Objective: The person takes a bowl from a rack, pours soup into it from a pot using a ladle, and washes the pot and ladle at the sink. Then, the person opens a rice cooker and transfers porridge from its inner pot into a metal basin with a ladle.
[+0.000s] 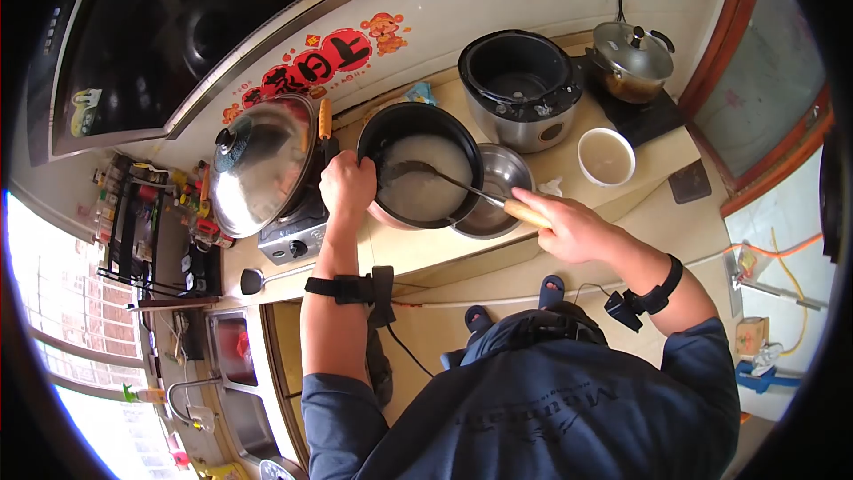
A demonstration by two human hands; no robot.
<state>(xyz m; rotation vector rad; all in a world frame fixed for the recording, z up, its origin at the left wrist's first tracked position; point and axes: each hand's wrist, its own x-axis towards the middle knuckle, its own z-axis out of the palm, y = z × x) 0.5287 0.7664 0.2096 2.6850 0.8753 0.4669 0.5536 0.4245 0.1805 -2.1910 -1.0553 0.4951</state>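
A dark inner pot with a pinkish outside holds a whitish, porridge-like liquid. My left hand is closed on the pot's near-left rim. In my right hand is the wooden handle of a ladle, gripped with the index finger laid along it. The ladle's head dips into the liquid inside the pot. Partly hidden behind the pot's right side is a metal bowl; I cannot tell whether the two touch.
Behind stands a rice cooker body, its lid off. To the right are a white bowl with contents and a glass-lidded pot. Left, a lidded wok sits on a gas stove. A long-handled utensil lies near the sink.
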